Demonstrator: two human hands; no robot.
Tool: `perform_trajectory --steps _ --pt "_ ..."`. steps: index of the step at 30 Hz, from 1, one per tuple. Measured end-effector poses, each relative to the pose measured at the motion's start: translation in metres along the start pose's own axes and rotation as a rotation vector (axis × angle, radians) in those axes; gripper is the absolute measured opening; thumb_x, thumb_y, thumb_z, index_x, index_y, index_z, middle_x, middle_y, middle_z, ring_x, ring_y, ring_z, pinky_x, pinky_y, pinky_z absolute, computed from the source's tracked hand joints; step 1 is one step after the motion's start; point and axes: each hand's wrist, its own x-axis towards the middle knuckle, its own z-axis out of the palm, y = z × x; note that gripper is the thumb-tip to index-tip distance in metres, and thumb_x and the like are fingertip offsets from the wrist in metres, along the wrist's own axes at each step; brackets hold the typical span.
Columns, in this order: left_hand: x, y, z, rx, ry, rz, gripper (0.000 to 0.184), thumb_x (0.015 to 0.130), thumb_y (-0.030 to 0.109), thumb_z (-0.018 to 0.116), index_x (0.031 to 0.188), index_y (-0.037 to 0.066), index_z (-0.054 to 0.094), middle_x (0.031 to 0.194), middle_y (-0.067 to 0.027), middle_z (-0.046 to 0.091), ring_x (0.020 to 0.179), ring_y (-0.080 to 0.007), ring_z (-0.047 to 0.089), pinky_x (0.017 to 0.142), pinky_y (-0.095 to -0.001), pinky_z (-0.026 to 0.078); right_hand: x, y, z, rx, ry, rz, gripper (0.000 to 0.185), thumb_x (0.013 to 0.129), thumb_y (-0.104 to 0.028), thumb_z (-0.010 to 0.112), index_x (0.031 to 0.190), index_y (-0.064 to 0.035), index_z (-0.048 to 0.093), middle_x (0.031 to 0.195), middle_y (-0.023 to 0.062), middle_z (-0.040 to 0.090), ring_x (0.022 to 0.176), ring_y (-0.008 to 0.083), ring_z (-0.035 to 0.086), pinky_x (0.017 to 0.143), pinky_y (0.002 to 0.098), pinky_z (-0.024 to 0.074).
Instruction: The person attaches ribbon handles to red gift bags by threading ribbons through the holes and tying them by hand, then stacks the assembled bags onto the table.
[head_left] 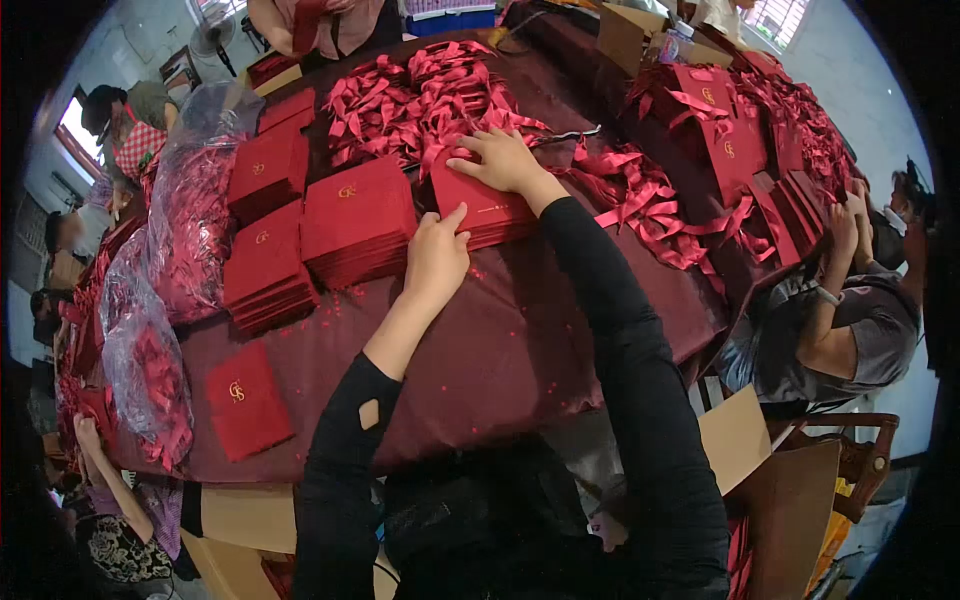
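We are reading the clock from mid-view, twelve pointing away from us. Near twelve, on the maroon-covered surface [500, 360], a red pouch stack [486, 210] is lying under our hands. Our right grip [503, 162] is resting palm down on its top, fingers spread wide, closing round nothing. Our left grip [438, 250] is curling loosely at the near left corner; we cannot tell whether it is taking hold of anything.

Containers: a large clear bag [190, 215] is bulging with red material between nine and ten. A smaller clear bag [145, 350] is slumping just under nine, holding red ribbon-like pieces. Between seven and eight, an open carton [247, 515] is showing some red inside; at four, a second carton [800, 500] is holding red pieces low down. At one, a third carton [622, 40] is standing near a bottle [675, 42].

Writing: gold monograms, apparently "GS", are marking the neighbouring stack [358, 210] at ten and a lone pouch [248, 405] at eight. Small pale print is running along the near edge of our stack's top, too fine for us to read.
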Motion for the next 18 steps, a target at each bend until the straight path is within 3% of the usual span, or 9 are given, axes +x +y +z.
perform_trajectory --steps 3,8,10,11,14,15,17,18 --pt "-0.008 0.007 0.005 0.066 0.028 0.009 0.045 0.086 0.015 0.062 0.129 0.007 0.054 0.099 -0.0235 0.056 0.091 -0.0399 0.058 0.080 -0.0438 0.048 0.004 0.001 -0.003 0.046 0.028 -0.044 0.052 0.083 -0.060 0.053 0.115 -0.0201 0.065 0.102 0.0117 0.067 0.101 0.0321 0.060 0.089 0.0526 0.0417" --pt "-0.008 0.001 0.010 0.060 0.041 0.051 0.047 0.088 0.017 0.061 0.132 0.005 0.050 0.103 -0.0244 0.054 0.091 -0.0414 0.057 0.081 -0.0453 0.048 0.008 -0.001 -0.009 0.096 -0.137 0.022 0.053 0.084 -0.060 0.053 0.115 -0.0197 0.065 0.104 0.0137 0.066 0.103 0.0333 0.059 0.090 0.0543 0.0406" --pt "-0.010 -0.002 0.018 0.105 0.071 0.082 0.048 0.088 0.016 0.060 0.133 0.004 0.050 0.102 -0.0245 0.053 0.091 -0.0415 0.056 0.082 -0.0458 0.047 0.004 -0.001 -0.001 0.042 0.025 -0.046 0.045 0.088 -0.053 0.053 0.113 -0.0175 0.064 0.106 0.0149 0.064 0.108 0.0357 0.056 0.100 0.0607 0.0311" --pt "-0.012 -0.002 0.021 0.148 0.097 0.113 0.048 0.088 0.015 0.059 0.133 0.003 0.049 0.102 -0.0245 0.052 0.091 -0.0417 0.056 0.083 -0.0463 0.046 0.003 -0.002 0.006 -0.029 0.076 -0.058 0.045 0.089 -0.053 0.050 0.115 -0.0189 0.064 0.106 0.0145 0.064 0.108 0.0363 0.055 0.099 0.0567 0.0333" --pt "-0.029 0.025 0.003 0.110 -0.017 -0.006 0.065 0.089 0.018 0.058 0.146 0.009 0.027 0.131 -0.0332 0.042 0.110 -0.0487 0.050 0.092 -0.0469 0.044 0.003 -0.004 -0.003 -0.199 0.129 -0.122 0.045 0.089 -0.053 0.049 0.117 -0.0205 0.063 0.108 0.0130 0.062 0.109 0.0355 0.053 0.098 0.0534 0.0345" --pt "-0.042 0.040 -0.016 0.074 -0.073 0.019 0.072 0.089 0.022 0.059 0.148 0.011 0.019 0.137 -0.0347 0.035 0.113 -0.0500 0.048 0.096 -0.0469 0.042 0.003 -0.007 -0.011 -0.249 0.176 -0.154 0.048 0.088 -0.052 0.051 0.119 -0.0165 0.061 0.109 0.0123 0.060 0.109 0.0335 0.053 0.098 0.0497 0.0354" --pt "-0.076 0.064 -0.061 0.158 -0.132 0.079 0.064 0.088 0.025 0.061 0.143 0.009 0.032 0.136 -0.0309 0.039 0.115 -0.0473 0.048 0.098 -0.0470 0.041 0.006 -0.009 -0.020 -0.200 0.213 -0.145 0.051 0.087 -0.052 0.053 0.120 -0.0136 0.059 0.110 0.0123 0.060 0.109 0.0326 0.054 0.098 0.0479 0.0359" --pt "-0.096 0.057 -0.073 0.221 -0.058 0.170 0.059 0.087 0.026 0.062 0.139 0.009 0.039 0.134 -0.0279 0.043 0.112 -0.0442 0.050 0.095 -0.0464 0.042 0.006 -0.009 -0.023 -0.148 0.243 -0.132 0.053 0.087 -0.052 0.054 0.121 -0.0108 0.058 0.112 0.0123 0.059 0.108 0.0316 0.054 0.098 0.0461 0.0364"
